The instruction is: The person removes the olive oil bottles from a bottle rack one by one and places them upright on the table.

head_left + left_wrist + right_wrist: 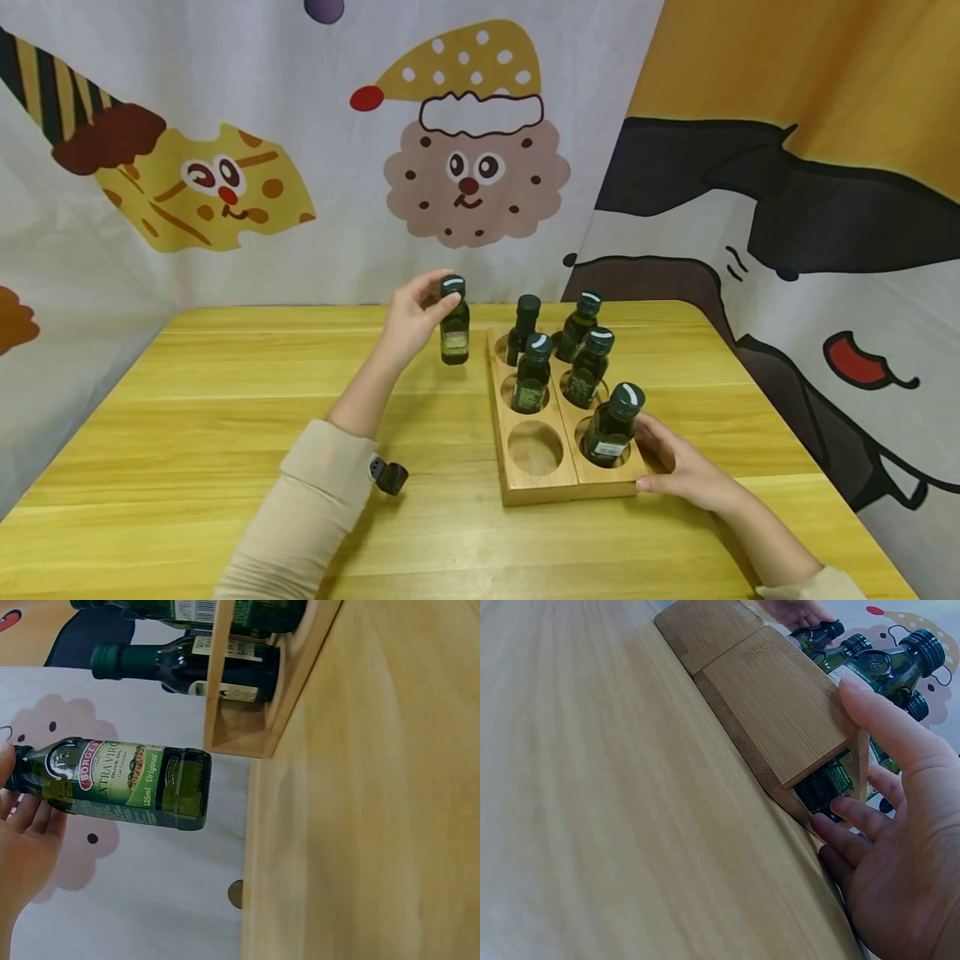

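Observation:
My left hand (pixel 412 321) pinches a small green olive oil bottle (pixel 455 337) by its dark cap and neck, upright and raised left of the wooden rack (pixel 534 493). Its label (pixel 120 774) reads extra virgin olive oil in the left wrist view. Several more oil bottles stand in the rack's round holes, among them one at the near right (pixel 610 433) and a slimmer one at the far left (pixel 522 329). The near left hole (pixel 535 448) holds no bottle. My right hand (pixel 686 471) grips the rack's near right corner, thumb in front and fingers along the side.
The rack stands on a wood-grain table (pixel 225 433), right of the middle. Behind the table hangs a curtain (pixel 330 275) with cartoon prints. A small black device (pixel 390 477) is at the left sleeve's cuff.

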Tool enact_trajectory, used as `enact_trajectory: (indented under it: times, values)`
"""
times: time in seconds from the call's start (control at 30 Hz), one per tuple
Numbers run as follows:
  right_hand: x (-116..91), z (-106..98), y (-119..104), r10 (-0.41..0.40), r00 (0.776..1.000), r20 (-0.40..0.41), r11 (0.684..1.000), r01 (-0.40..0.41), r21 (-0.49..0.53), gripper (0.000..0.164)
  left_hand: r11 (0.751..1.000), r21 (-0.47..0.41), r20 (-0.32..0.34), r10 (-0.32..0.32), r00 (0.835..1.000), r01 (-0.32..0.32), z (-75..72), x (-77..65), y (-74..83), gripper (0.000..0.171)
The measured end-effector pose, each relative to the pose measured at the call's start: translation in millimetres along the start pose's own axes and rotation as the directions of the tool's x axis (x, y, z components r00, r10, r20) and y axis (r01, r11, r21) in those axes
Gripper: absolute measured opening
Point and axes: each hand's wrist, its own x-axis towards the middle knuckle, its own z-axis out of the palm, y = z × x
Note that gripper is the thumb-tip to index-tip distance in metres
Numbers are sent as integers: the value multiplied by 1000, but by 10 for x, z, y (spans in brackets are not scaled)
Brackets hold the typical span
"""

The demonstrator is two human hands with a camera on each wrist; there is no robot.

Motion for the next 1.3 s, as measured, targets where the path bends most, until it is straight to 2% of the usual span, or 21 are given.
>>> enact_trajectory:
  times: [0.53,0.7,0.8,0.87,1.1,1.3]
  values:
    - [-6,17,-35,33,999,-10,999,-33,-12,82,997,-12,38,-76,996,77,47,-80,-195,39]
    - [-3,13,-33,21,1000,-6,1000,-21,-16,82,994,6,46,-106,993,106,54,-161,-30,38]
    - [1,12,-33,19,1000,-4,1000,-19,-15,82,995,17,46,-96,994,95,57,-215,73,37]
    - [-3,12,-31,19,1000,-5,1000,-19,-14,82,995,17,46,-94,995,94,62,-225,57,37]
    - [-8,16,-32,23,1000,-10,1000,-23,-14,82,997,1,26,-77,997,77,71,-161,-336,38]
    - [-8,15,-36,23,1000,-9,1000,-23,-12,82,997,-6,22,-81,996,81,75,-166,-352,37]
